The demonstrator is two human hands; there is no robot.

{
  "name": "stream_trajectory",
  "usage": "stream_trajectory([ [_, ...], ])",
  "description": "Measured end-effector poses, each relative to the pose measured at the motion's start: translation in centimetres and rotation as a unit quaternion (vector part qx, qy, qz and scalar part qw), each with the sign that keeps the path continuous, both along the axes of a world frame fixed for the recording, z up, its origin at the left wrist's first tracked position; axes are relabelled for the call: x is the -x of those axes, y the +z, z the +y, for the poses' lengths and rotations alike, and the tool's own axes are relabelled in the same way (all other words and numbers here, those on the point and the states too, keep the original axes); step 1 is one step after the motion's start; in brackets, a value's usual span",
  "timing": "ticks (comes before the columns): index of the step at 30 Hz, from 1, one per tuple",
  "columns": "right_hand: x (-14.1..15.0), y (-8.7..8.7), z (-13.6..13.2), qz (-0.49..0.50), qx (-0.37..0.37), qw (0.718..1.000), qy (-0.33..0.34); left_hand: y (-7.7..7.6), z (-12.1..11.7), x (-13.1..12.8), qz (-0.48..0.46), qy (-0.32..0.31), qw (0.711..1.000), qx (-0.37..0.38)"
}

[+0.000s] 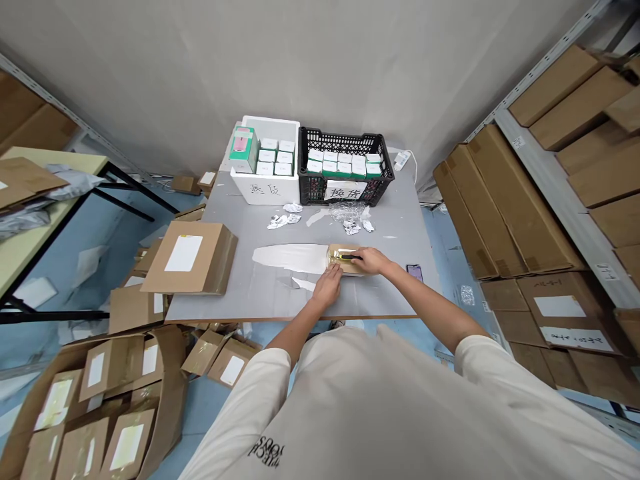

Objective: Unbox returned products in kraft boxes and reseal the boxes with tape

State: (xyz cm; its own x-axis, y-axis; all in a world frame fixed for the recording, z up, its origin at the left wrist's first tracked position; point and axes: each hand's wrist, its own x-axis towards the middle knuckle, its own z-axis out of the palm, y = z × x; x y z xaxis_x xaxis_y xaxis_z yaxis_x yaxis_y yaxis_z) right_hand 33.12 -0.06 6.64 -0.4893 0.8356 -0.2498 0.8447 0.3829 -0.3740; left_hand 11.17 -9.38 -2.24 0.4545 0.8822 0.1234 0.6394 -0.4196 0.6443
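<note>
A small brown cardboard box [354, 267] lies on the grey table, its taped left end up against a long white patch [290, 257] on the tabletop. My right hand [370, 259] is closed around a yellow and black utility knife [347, 257], with its tip over the tape on the box. Against the near left side of the box rests my left hand [329, 284], its fingertips touching the cardboard; its finger pose is too small to make out. Torn white paper [304, 285] lies just left of that hand.
Behind stand a white bin [273, 193] and a black crate [345, 189], both holding small white-green boxes. A larger carton [193, 258] sits at the table's left, a phone [415, 272] at the right. Crumpled scraps [284, 221] lie between. Shelved cartons [510, 200] line the right side.
</note>
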Motion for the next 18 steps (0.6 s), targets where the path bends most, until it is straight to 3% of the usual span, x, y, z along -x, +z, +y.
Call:
stream_trajectory([
  [6,-0.7,0.0,0.1,0.003,-0.001,1.000,-0.005,0.1,0.0,-0.4,0.009,0.019,1.000,0.006],
  [12,-2.7,1.4,-0.2,-0.112,0.004,0.993,0.032,0.1,-0.1,-0.6,0.069,0.026,0.997,0.001],
  [18,-6.2,3.4,-0.6,-0.196,0.018,0.980,0.021,0.7,0.1,-1.4,0.130,0.033,0.991,-0.013],
])
